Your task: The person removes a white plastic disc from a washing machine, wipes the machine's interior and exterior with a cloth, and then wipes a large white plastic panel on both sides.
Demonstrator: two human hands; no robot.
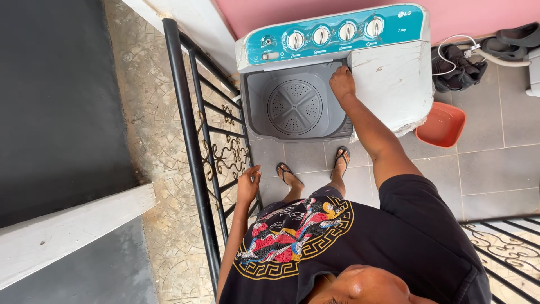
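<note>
**Inspector:** Two hands are noted. The right hand (pixel 342 82) is laid on the inner edge of the washer (pixel 394 73), where the open tub (pixel 293 106) meets the closed lid (pixel 394 79). Its fingers are curled narrowly over that edge; nothing loose is held. The left hand (pixel 248 184) is placed against the railing (pixel 194 141), fingers loosely spread; whether a bar is gripped cannot be told.

**Reviewer:** Where is the tub found, and what is in it?

**Inspector:** It is set in the washer's left half, below the dial panel (pixel 332 32). No laundry or water is seen; only the ribbed disc (pixel 294 106) at the bottom is visible.

**Reviewer:** What risks are recorded?

**Inspector:** Fingers could be pinched at the lid's edge if the lid were shifted while the hand rests there. Balance could be lost, it is judged, since the body is leaned forward in open sandals (pixel 341 160) on smooth tiles (pixel 495 169). A basin (pixel 441 125) lies just beside the washer's right corner, and a white cable (pixel 450 50) is trailed near a dark bundle (pixel 458 67); either could be caught by a foot stepped sideways.
</note>
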